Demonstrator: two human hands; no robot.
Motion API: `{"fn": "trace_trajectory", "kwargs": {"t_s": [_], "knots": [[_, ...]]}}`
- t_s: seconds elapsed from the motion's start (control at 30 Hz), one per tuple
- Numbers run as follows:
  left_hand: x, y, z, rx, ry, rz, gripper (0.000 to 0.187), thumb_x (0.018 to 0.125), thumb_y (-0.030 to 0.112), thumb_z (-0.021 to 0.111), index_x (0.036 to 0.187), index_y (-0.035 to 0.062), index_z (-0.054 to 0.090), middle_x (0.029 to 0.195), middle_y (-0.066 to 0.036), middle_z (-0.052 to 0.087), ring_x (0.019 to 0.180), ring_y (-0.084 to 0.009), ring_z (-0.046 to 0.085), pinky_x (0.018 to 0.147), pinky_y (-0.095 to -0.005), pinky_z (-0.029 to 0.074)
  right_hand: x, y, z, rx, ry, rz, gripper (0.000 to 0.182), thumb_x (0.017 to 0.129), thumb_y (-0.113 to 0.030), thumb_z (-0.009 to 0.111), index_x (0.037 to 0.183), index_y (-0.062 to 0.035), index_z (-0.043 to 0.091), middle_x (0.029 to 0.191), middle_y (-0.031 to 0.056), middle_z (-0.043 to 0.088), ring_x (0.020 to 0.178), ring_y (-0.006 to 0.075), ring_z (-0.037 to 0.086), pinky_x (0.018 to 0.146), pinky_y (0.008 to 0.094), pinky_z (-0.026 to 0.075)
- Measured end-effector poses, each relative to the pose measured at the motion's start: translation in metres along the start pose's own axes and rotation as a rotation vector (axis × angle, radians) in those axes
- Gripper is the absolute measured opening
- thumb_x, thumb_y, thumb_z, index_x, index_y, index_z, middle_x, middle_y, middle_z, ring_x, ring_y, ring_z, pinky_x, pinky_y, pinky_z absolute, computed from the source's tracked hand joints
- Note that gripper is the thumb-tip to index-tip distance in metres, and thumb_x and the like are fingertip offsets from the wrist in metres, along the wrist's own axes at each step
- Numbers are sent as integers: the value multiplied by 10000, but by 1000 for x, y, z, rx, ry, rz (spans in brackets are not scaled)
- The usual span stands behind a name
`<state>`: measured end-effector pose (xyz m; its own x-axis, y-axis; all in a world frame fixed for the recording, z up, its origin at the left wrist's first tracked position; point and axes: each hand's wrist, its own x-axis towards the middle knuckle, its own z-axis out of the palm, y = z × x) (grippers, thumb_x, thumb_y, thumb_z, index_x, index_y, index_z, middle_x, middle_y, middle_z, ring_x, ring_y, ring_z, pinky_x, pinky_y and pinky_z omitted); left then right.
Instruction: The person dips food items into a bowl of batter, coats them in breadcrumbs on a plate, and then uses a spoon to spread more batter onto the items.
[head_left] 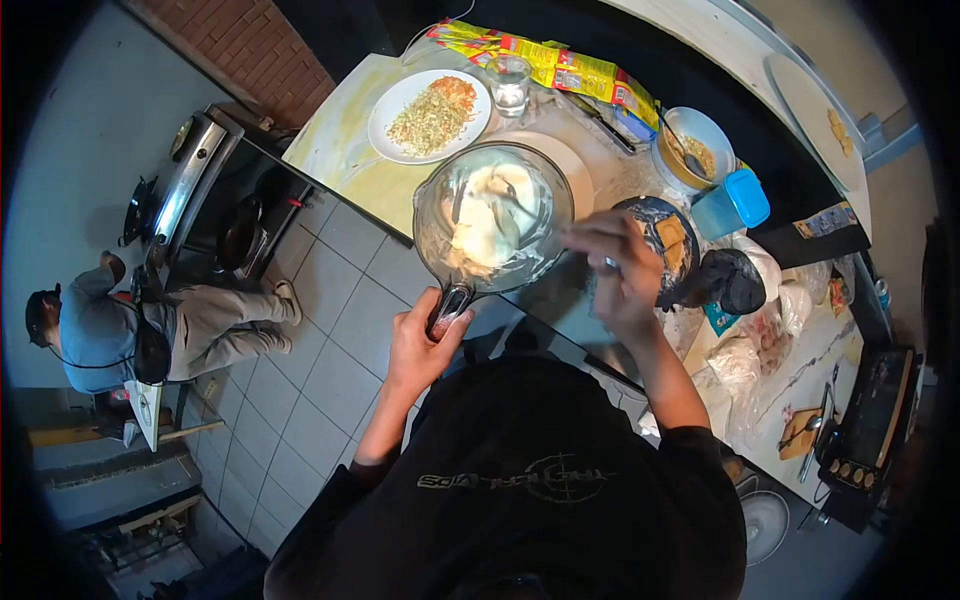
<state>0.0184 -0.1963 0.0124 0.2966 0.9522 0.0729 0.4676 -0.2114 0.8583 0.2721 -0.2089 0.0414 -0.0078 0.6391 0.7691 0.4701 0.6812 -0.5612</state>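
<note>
A clear glass mixing bowl with a handle holds a thick white cream. My left hand is wrapped round its dark-looking handle at the near side. The bowl is held at the table's front edge and overlaps a pale round board behind it. My right hand, with a ring on one finger, is slightly blurred beside the bowl's right rim. Its fingers reach toward the bowl, and nothing shows in them. Right behind that hand sits a dark plate with golden-brown pieces.
A white plate of shredded vegetables, a glass of water, yellow packets, a knife, a bowl with a spoon and a blue-lidded container line the table. A person works at a stove to the left.
</note>
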Motion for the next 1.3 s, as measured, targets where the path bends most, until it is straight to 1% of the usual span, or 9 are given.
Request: {"fn": "trace_trajectory", "kwargs": {"t_s": [0.2,0.33,0.47,0.6,0.63,0.83,0.9,1.0,1.3], "knots": [[-1,-2,3,36,-12,21,254,824,142,725,785,11,511,510,-71,416,453,-114,355,450,-290,335,-17,0,7,-36,-125,45,154,918,-12,517,968,-16,663,915,102,672,822,229,628,710,302,494],[-3,-7,6,40,-68,-61,233,850,146,706,796,6,527,517,-63,445,485,-90,361,456,-285,321,-23,-2,-2,-50,39,299,186,892,64,528,999,-13,659,913,97,658,845,218,648,710,326,539],[-9,-11,13,-92,-98,-167,236,867,140,693,770,11,521,535,-11,464,498,-78,366,464,-280,311,-45,15,16,28,156,528,146,976,-99,534,988,0,642,871,113,661,833,207,678,658,283,503],[-10,-10,15,-259,-180,-323,198,904,139,662,801,36,526,558,38,456,460,-44,376,423,-244,289,-64,21,21,132,189,659,199,951,-150,608,1109,-28,609,789,38,586,685,124,557,603,250,443],[-10,-13,16,-318,-197,-336,175,920,142,646,833,45,529,564,47,460,447,-31,394,401,-225,283,-69,26,19,151,171,658,319,918,-183,664,1193,-49,575,866,22,540,718,102,483,604,246,415],[-12,-14,18,-325,-229,-379,161,926,141,635,858,30,540,567,45,460,431,-34,392,392,-223,285,-91,36,-35,-40,158,815,389,873,-225,704,1213,-86,576,993,70,517,858,146,509,715,271,435],[-12,-15,17,-341,-241,-390,137,930,137,625,899,23,556,573,44,462,431,-33,391,391,-222,284,-104,63,-70,-385,124,675,291,895,-159,664,1172,-92,605,1015,70,534,908,157,516,751,288,446],[-13,-19,18,-365,-253,-373,137,929,142,628,910,26,556,573,45,463,432,-33,392,390,-221,289,-111,101,-117,-739,-31,562,298,852,-85,644,1148,-79,607,1053,155,527,1029,339,522,915,392,423],[-17,-13,16,-336,-241,-367,156,925,153,641,887,37,544,567,47,461,435,-34,402,389,-218,302,-94,142,-137,-926,-550,525,421,764,-126,723,1174,-177,640,1276,132,466,1160,319,463,961,443,407]]}}
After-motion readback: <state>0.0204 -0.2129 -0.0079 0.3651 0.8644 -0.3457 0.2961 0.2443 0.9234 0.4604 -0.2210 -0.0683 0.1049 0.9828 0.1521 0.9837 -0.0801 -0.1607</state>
